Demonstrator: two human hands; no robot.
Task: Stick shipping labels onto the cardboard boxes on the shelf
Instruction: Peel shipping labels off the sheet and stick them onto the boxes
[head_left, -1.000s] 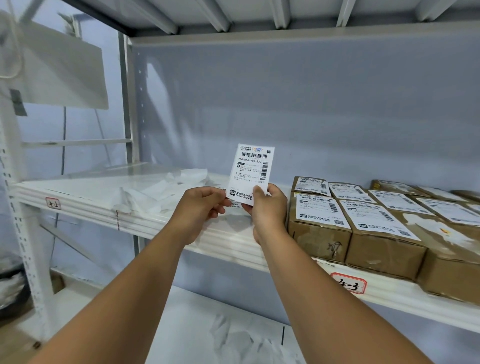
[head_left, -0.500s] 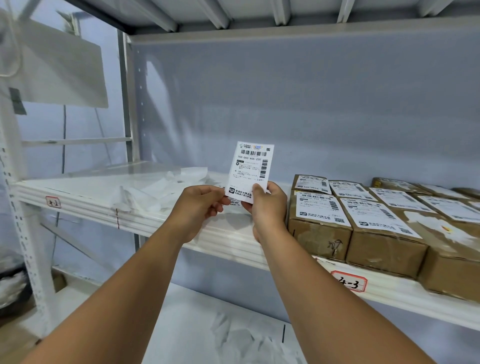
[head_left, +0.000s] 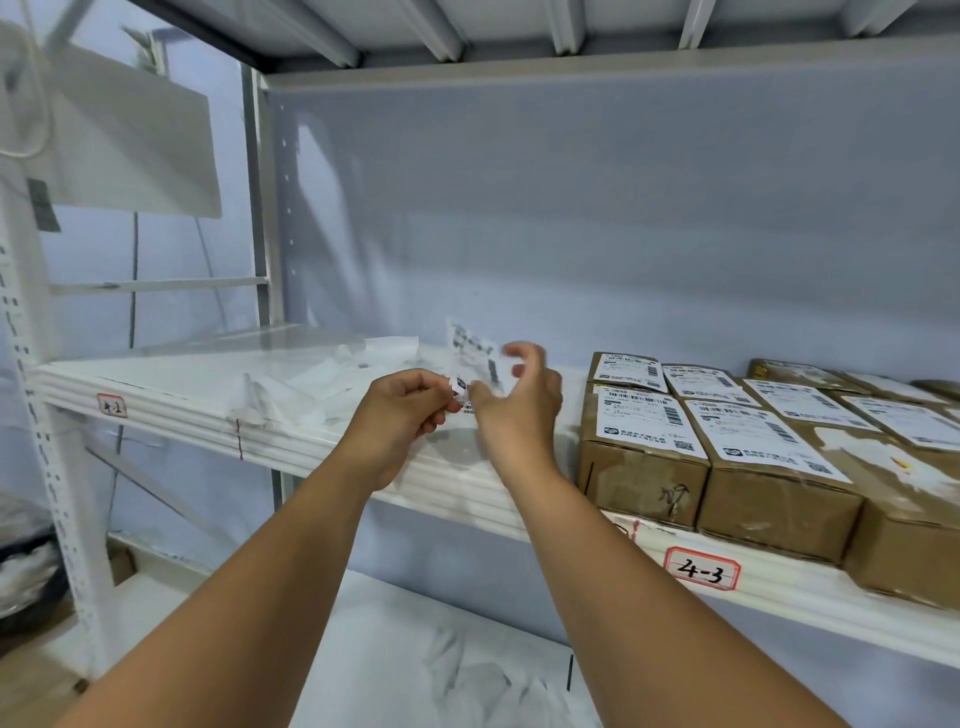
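White metal shelving with a grey back panel fills the view, and the work is done over the front edge of one shelf (head_left: 156, 410). A shipping label (head_left: 475, 358) is held in the air between the two hands, bent and blurred so that its print cannot be read. The cardboard boxes (head_left: 644, 467) are ranged just to the right of the right hand (head_left: 519, 410), the nearest already labelled; loose backing paper (head_left: 332, 374) is piled beyond the left hand (head_left: 402, 415).

The label is judged to be in the course of being peeled from its backing. From here it could be torn if the hands are drawn apart too fast, or the bared adhesive could be folded onto itself or caught on a fingertip, since the paper is bent. A second label could also be laid over a box that is labelled already.

The label's lower left corner is pinched between thumb and forefinger of the left hand, whose other fingers are curled in under the palm. The right hand is set just beside it, thumb at the label's bottom edge and fingers loosely curled round its right edge; blur keeps the contact from being judged closely. Both forearms are stretched forward and slightly upward, converging so that the hands are brought near each other
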